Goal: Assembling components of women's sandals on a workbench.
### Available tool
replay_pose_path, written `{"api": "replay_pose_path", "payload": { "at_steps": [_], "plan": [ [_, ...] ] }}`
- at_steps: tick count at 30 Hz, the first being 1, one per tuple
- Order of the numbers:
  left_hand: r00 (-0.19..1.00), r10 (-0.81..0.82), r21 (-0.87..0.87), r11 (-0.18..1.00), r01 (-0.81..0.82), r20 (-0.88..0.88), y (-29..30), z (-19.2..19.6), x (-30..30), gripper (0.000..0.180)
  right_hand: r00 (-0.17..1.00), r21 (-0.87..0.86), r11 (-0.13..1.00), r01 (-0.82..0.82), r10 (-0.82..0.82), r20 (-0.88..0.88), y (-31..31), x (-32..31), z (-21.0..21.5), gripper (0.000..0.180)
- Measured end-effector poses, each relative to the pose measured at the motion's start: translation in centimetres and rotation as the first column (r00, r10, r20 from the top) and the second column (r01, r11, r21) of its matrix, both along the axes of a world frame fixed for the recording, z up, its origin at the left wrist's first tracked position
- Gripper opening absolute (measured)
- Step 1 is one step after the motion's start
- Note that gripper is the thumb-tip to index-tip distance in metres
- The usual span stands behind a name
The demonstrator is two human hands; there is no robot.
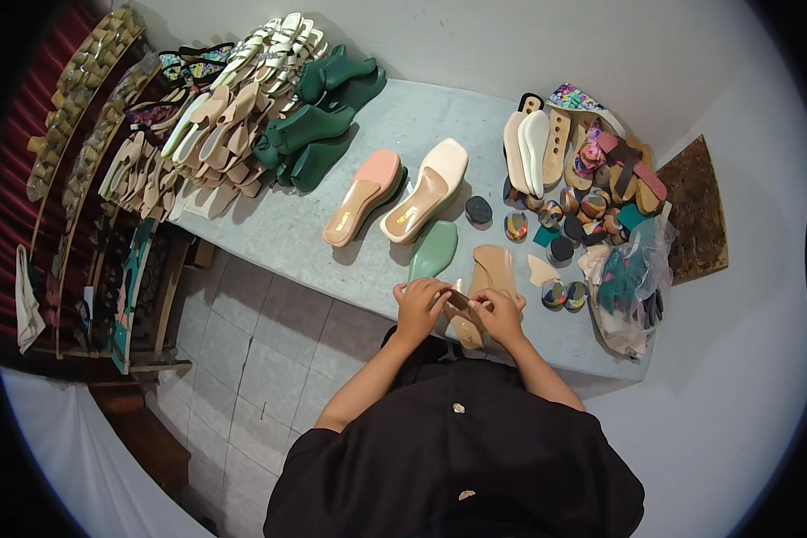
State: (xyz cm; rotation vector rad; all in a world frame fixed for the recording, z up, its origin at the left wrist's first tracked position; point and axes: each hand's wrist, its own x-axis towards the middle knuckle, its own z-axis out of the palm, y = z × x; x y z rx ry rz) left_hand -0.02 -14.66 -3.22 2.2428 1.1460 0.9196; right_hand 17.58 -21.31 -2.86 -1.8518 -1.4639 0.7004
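Close to the near edge of the table, my left hand [421, 309] and my right hand [499, 316] pinch a small flat brown piece [458, 300] between them. Its kind is too small to make out. Just beyond my left fingers lies a green shoe sole [435, 249]. A tan sole-shaped piece [495, 262] rests beyond my right hand. Below the brown piece, a tan insole [465, 333] with lettering shows partly. Farther left stand a pink-topped slide sandal [365, 197] and a cream slide sandal [428, 190].
Stacked beige and white sandals [215, 125] and dark green shoe forms [309, 143] fill the table's far left. Loose soles [533, 148], patterned heel pieces [516, 226] and a clear plastic bag [632, 287] crowd the right. Racks [81, 108] stand left; a wall adjoins the right.
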Motion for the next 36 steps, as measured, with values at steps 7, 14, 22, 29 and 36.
{"api": "replay_pose_path", "payload": {
  "at_steps": [7, 14, 22, 29, 36],
  "plan": [
    [0.990, -0.094, 0.111, 0.990, 0.082, 0.105, 0.2, 1.2, 0.0, 0.015, 0.996, -0.052, 0.998, -0.028, 0.023, -0.086, -0.2, 0.3, 1.4, 0.019],
    [0.987, -0.067, 0.147, 0.988, 0.045, 0.145, 0.0, 1.8, -0.4, 0.017, 0.934, -0.012, 0.987, -0.158, 0.146, -0.326, 1.3, 0.6, 1.5, 0.020],
    [0.987, -0.045, 0.211, 0.977, 0.011, 0.156, -0.5, 2.9, -0.1, 0.015, 0.740, -0.059, 0.970, -0.236, 0.140, -0.658, 2.5, 1.2, 2.1, 0.028],
    [0.996, -0.065, 0.411, 0.911, 0.032, 0.068, -0.9, 3.1, 0.4, 0.019, 0.719, -0.101, 0.923, -0.371, 0.217, -0.661, 3.3, 1.3, 3.3, 0.025],
    [0.996, -0.074, 0.487, 0.872, 0.043, 0.045, -1.1, 2.9, -0.2, 0.021, 0.703, -0.169, 0.865, -0.473, 0.255, -0.663, 3.2, 1.6, 6.8, 0.020]
  ]
}}
